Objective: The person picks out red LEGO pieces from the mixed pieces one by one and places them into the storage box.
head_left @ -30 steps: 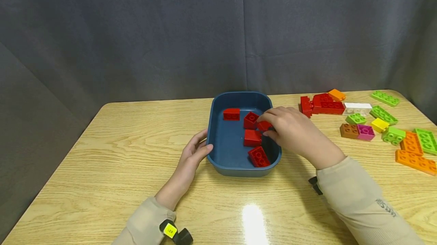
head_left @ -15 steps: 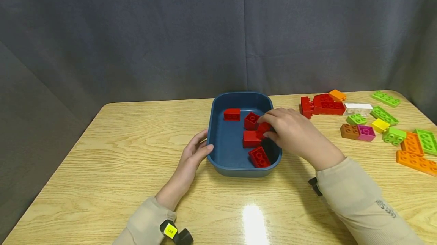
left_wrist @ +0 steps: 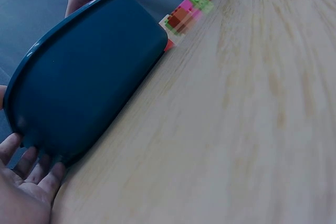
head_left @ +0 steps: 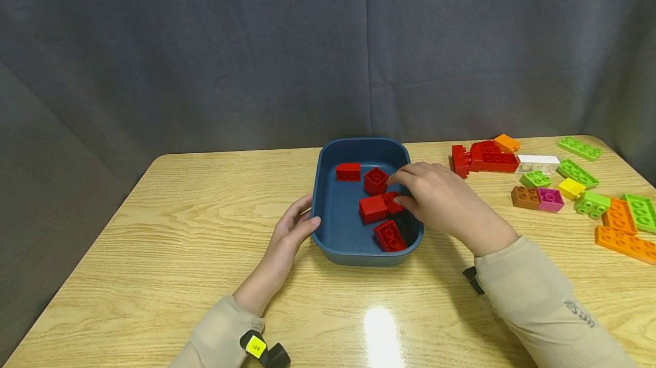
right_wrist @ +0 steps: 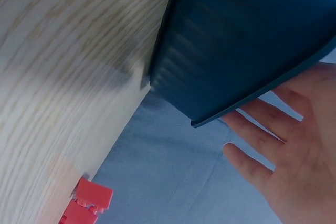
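A dark blue plastic bin stands on the table with several red toy building bricks inside. My left hand holds its left wall, thumb over the rim and fingers along the outside. My right hand reaches over the right rim, thumb and fingers bent around a studded red brick, its fingertips partly hidden. That brick's end meets a smooth-sided red brick. Around them lie a red brick just behind, a red brick in front and a sloped red brick at the back left.
Right of the bin lie joined red bricks, a white brick, a brown brick, a magenta brick, a yellow brick, and several green and orange pieces. A grey curtain hangs behind the table.
The studded red brick in my right hand has turned and lowered toward the bin floor. The smooth-sided brick beside it has shifted left and turned slightly. My left hand keeps its place.
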A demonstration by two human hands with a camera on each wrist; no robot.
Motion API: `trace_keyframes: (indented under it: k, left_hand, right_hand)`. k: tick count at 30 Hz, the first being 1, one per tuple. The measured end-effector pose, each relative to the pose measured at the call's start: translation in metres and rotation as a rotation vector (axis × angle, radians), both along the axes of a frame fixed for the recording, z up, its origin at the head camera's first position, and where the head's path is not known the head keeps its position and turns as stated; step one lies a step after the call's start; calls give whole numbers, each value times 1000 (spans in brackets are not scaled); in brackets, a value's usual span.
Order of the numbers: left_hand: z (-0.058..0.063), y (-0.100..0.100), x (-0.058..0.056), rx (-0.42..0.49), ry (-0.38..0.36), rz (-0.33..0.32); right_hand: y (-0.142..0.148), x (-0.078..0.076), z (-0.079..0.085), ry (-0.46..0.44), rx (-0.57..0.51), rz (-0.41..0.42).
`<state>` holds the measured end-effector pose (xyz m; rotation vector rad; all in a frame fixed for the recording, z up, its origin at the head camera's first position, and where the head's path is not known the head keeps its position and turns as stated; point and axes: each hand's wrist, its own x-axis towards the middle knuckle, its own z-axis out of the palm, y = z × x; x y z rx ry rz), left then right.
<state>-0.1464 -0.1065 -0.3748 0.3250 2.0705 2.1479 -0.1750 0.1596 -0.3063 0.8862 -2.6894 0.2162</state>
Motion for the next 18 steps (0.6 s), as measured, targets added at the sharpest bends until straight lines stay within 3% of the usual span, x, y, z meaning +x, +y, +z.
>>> trace_keyframes:
  k: [9, 18]
  left_hand:
    - [0, -1, 0, 5, -4, -4]
    - [0, 0, 1, 1, -7, 9]
  right_hand:
    - [8, 0, 11, -43, -36, -48]
    - [18, -5, 15, 26, -65, -87]
